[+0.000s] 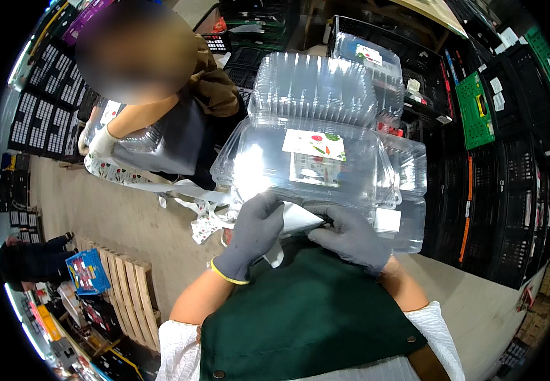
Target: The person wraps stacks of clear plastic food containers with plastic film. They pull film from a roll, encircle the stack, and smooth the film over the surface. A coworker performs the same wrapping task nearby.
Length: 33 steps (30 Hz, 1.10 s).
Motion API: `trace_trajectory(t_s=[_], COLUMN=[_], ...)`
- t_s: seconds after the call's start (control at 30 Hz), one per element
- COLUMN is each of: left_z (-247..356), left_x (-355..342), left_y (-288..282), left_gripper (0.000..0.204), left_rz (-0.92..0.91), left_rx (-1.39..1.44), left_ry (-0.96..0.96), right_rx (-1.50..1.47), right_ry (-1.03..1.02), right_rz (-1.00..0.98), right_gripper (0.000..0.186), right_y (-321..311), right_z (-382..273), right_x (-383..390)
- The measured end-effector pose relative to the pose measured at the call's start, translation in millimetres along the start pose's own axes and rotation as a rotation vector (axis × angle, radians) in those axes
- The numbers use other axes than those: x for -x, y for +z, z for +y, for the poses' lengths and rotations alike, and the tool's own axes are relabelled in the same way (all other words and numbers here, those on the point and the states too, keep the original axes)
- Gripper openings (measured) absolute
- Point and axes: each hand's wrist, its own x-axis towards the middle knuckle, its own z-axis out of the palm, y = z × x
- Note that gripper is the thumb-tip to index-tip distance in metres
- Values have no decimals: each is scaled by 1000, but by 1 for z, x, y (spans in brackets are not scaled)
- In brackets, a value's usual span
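Observation:
My left hand [256,232], in a grey glove, is closed on a white paper sheet [300,217] at the near edge of stacked clear plastic clamshell trays [237,162]. My right hand [348,235], also gloved, pinches the right end of that sheet. The front tray's lid bears a colourful label [313,143] over another label. Ribbed clear trays [310,86] rise behind it, with more trays at the right. A loose printed strip of paper [205,225] hangs left of my left hand.
A co-worker in white gloves [103,140] handles trays at the upper left. Black crates [491,190] and a green one [475,108] are stacked on the right. A wooden pallet [125,292] and a blue crate [87,270] lie lower left, beside another person [20,260].

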Motion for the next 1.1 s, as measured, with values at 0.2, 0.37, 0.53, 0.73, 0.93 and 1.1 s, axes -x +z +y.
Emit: trace_trajectory(t_s=[0.2, 0.37, 0.53, 0.73, 0.93, 1.1], left_z=[-2, -8, -3, 14, 17, 9], left_x=[0, 3, 1, 2, 5, 10], left_y=[4, -6, -24, -30, -25, -24], left_gripper=[15, 14, 14, 17, 18, 19], left_rz=[119, 137, 185, 92, 3, 57], left_rx=[165, -90, -242, -453, -494, -613], left_ry=[23, 116, 245, 263, 267, 345], right_rx=[-113, -107, -645, -579, -679, -498], right_ry=[87, -73, -221, -142, -142, -35], right_rz=[154, 308, 615, 657, 532, 510], right_gripper=[36, 26, 10, 7, 6, 5], right_y=[13, 15, -26, -48, -51, -52], right_z=[1, 8, 34, 55, 40, 26], right_x=[5, 11, 52, 63, 65, 69])
